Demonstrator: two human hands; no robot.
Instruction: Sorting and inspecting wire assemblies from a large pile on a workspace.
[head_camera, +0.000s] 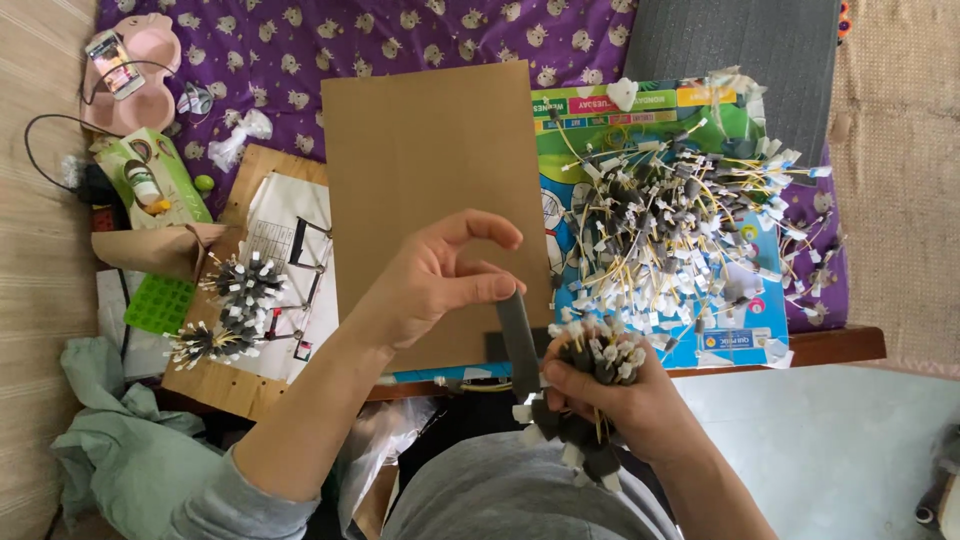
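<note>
My right hand (625, 395) grips a thick bundle of small wire pieces (590, 360) with grey sleeves and white ends, held upright over my lap. My left hand (435, 275) pinches the top of a dark grey strip (518, 340) between thumb and fingers; the strip runs down to the bundle's left side. A large loose heap of the same yellow-wired pieces (680, 225) lies on a colourful printed sheet (745, 335) just beyond my right hand. A plain brown cardboard sheet (430, 160) lies flat behind my left hand.
Two finished bundles (235, 305) rest on a wooden board (215, 385) at the left, near a green grid tray (158, 303), a small box (160, 180) and a pink holder with a phone (125, 65). Purple patterned cloth (300, 40) covers the surface. A grey mat (740, 50) lies at top right.
</note>
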